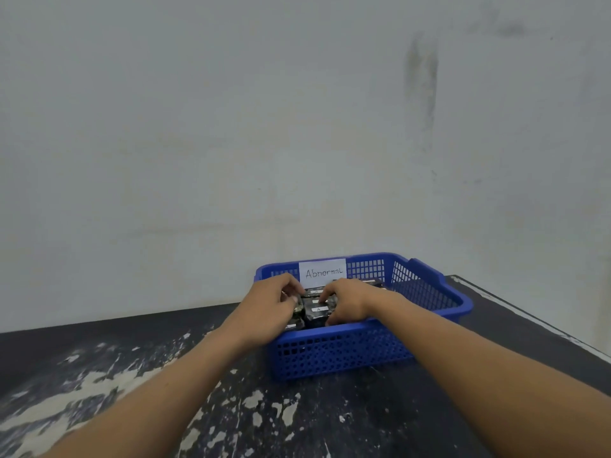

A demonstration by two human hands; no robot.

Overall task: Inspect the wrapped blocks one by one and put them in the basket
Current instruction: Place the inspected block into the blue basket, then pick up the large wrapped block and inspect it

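While both forearms are being reached over the near wall of the blue basket point(347, 355), a dark wrapped block point(318, 310) is being held inside it, between the two hands. Its left end is being pinched by the curled fingers of the left hand point(269, 302), and its right side is being gripped by the right hand point(347, 300). Other blocks point(294, 323) are lying beside it, below a paper label point(322, 272) reading "Abnormal". The basket is being borne by a dark, paint-worn table point(297, 414).

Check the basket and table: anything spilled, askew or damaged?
Nothing spilled or askew. The basket sits flat on the table, blocks inside, left hand and right hand gripping one block. Only the table's dark paint is flaked in pale patches, worst at near left.
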